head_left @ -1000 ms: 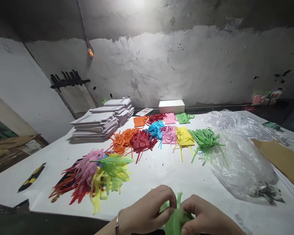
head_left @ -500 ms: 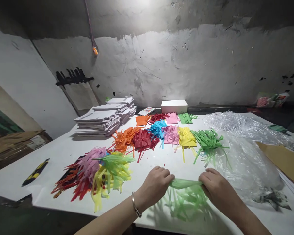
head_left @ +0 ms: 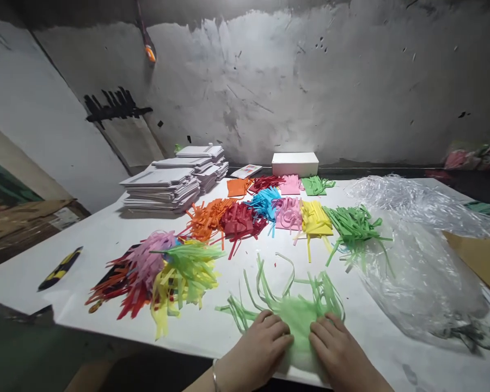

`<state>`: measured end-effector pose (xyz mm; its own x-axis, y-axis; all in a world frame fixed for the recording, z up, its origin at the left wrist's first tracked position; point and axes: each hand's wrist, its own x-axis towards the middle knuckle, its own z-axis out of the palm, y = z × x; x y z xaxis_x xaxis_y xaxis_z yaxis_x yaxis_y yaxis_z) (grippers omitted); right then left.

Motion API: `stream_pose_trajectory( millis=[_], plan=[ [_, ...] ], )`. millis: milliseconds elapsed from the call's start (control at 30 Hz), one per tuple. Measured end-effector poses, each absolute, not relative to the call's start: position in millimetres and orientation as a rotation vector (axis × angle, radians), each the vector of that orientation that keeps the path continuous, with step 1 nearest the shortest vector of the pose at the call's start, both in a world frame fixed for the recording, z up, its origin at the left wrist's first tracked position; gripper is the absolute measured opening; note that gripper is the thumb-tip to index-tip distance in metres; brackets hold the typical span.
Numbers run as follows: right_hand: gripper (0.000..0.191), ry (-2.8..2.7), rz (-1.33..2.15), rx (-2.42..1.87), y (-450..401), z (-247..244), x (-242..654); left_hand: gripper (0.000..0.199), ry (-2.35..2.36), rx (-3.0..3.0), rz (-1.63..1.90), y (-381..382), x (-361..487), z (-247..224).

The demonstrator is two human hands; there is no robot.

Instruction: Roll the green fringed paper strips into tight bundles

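A light green fringed tissue sheet (head_left: pixel 297 316) lies on the white table (head_left: pixel 245 272) near its front edge, its cut strips spreading away from me. My left hand (head_left: pixel 265 345) is closed on its left side, fingers curled and thumb hidden. On its right side my right hand (head_left: pixel 337 343) also has curled fingers on the paper. To the left is a heap of tissue fringes in yellow (head_left: pixel 163 305), green (head_left: pixel 191 258), pink (head_left: pixel 149 258) and red (head_left: pixel 133 302).
Bundles of orange (head_left: pixel 210 218), dark red (head_left: pixel 239 220), blue (head_left: pixel 265 202), pink (head_left: pixel 288 213), yellow (head_left: pixel 315 219) and green fringe (head_left: pixel 353 223) lie farther back. Stacked white packs (head_left: pixel 159 190), a white box (head_left: pixel 294 163), clear plastic (head_left: pixel 412 283) and a black-yellow cutter (head_left: pixel 61 268) surround them.
The green tissue was stretched between my raised hands with strips hanging toward me. Now it lies spread on the table, strips pointing away, and my hands are lower and closer together.
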<state>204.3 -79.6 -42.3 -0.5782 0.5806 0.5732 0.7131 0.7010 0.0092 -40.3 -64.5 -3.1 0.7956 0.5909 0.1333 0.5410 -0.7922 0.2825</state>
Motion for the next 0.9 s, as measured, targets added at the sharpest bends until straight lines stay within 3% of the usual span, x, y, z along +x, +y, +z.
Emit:
stream_pose_trajectory(
  millis=[67, 167, 333, 467, 567, 667, 900],
  plan=[
    [0.005, -2.353, -0.248, -1.08, -82.2, -41.0, 211.1, 0.012, 0.916, 2.759, 0.375, -63.6, -36.6, -11.3],
    [0.018, -2.155, -0.347, -1.341, -88.8, -49.5, 232.4, 0.014, 0.931, 2.758, 0.424, -63.2, -35.4, -22.3],
    [0.015, -2.17, -0.71, -1.514, -112.4, -66.1, 313.4, 0.019, 0.976, 2.78, 0.462, -69.5, -34.9, -28.4],
    [0.03, -1.989, -0.886, -1.749, -126.5, -38.6, 332.3, 0.018, 0.971, 2.775, 0.531, -74.6, -31.5, -30.5],
    [0.046, -2.281, -0.653, -1.32, -117.8, -12.5, 278.1, 0.016, 0.953, 2.777, 0.614, -77.5, -28.5, -33.0],
    [0.038, -2.428, -0.475, -0.909, -104.9, -14.3, 216.7, 0.015, 0.928, 2.769, 0.681, -79.7, -27.9, -33.7],
    [0.032, -2.296, -0.155, -0.98, -116.2, -57.4, 217.0, 0.02, 0.874, 2.705, 0.849, -85.0, -31.8, -33.7]
  ],
)
